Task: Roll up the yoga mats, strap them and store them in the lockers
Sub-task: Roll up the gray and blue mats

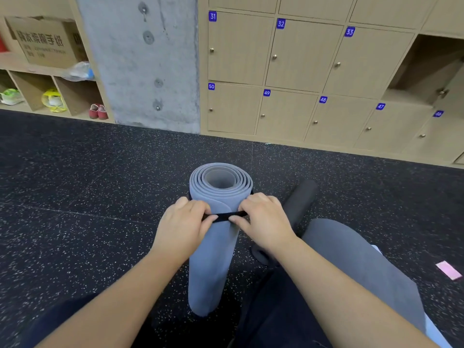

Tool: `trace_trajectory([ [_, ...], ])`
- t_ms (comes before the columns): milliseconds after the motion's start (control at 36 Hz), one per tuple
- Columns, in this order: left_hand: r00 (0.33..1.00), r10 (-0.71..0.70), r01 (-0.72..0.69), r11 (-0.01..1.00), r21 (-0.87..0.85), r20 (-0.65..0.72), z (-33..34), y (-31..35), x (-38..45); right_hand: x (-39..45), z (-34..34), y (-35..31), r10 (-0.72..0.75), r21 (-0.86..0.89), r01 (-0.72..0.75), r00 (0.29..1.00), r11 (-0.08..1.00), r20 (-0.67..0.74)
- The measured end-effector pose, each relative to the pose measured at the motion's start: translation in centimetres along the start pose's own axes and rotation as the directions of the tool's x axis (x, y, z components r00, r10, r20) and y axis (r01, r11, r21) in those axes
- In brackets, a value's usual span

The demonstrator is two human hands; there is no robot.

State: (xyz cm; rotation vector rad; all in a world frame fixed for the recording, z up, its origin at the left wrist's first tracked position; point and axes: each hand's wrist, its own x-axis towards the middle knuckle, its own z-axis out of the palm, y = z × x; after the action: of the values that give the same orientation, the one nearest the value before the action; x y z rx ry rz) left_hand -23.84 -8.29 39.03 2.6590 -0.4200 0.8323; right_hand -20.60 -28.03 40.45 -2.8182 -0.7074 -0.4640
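While the rolled blue-grey yoga mat (213, 247) stands upright on the speckled black floor (75, 197), both hands meet on its near side just below the top. Left hand (184, 226) pinches the black strap (223, 217) with thumb and curled fingers; right hand (263, 219) pinches the same strap from the other side. Strap wraps around the roll. A dark rolled mat (300, 199) lies on the floor just right of the hands, another grey mat (359, 267) near it. Lockers (288, 79) behind are numbered, doors closed, except one open locker (426, 71) at far right; its contents cannot be seen. Left cubbies (32, 91) hold shoes (98, 111); a cardboard box (45, 41) sits above.
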Motion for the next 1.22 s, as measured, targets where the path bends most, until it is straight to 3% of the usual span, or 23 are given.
trace_trajectory([
  [139, 0.999, -0.012, 0.011, 1.0, 0.026, 0.033, -0.2, -0.8, 0.6, 0.5, 0.5, 0.9, -0.08, -0.091, 0.078, 0.996, 0.993, -0.026],
  [278, 0.992, -0.124, 0.124, 0.992, 0.005, 0.015, 0.1, -2.0, 1.0, 0.9, 0.6, 1.5, -0.082, -0.096, 0.072, 0.992, 0.993, -0.098],
  [417, 0.985, 0.0, 0.011, 0.998, -0.063, 0.171, 0.4, -3.6, 0.9, 0.9, 1.7, 2.8, -0.103, -0.089, 0.092, 0.986, 0.992, -0.134],
  [528, 0.976, -0.025, 0.049, 0.993, -0.105, 0.218, 0.9, -4.3, 0.6, 1.1, 2.4, 3.3, -0.058, -0.011, 0.057, 0.982, 0.998, -0.181],
  [667, 0.955, -0.124, 0.182, 0.963, -0.2, 0.27, 1.7, -4.3, 0.7, 1.2, 3.3, 3.8, 0.076, 0.146, -0.066, 0.995, 0.987, -0.063],
  [1222, 0.861, -0.275, 0.384, 0.903, -0.194, 0.427, 6.3, -6.9, -0.6, 0.3, 8.3, 4.4, 0.204, 0.162, -0.242, 0.953, 0.957, 0.223],
])
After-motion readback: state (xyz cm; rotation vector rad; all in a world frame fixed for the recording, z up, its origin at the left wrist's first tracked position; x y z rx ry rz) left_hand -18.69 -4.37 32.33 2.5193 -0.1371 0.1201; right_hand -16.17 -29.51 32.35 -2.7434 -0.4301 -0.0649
